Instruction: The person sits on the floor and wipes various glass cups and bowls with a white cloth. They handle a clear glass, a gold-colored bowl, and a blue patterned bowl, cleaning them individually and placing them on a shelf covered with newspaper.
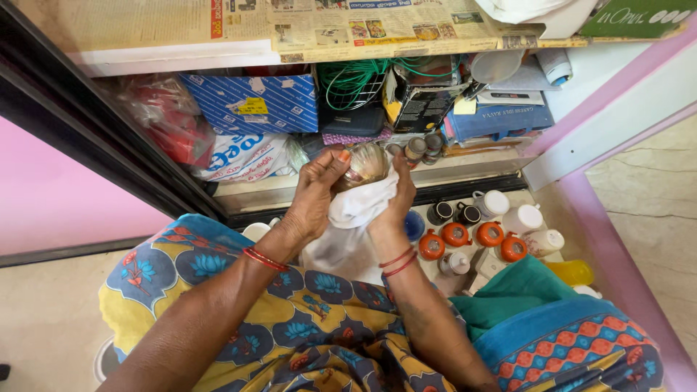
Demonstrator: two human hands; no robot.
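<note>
Hands (314, 197) (398, 199) around cloth-wrapped shiny cup (365, 164)

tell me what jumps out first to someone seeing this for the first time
At the centre, the left hand and right hand hold a small shiny metal vessel wrapped partly in a white cloth. Just right of them, on the floor, sits a cluster of orange cups and white mugs. Above, a cluttered shelf holds a blue box and a coil of green wire.

Home storage cupboard, newspaper-lined shelf (290, 33), stacked boxes (254, 101), cups (472, 225) on the floor
</note>
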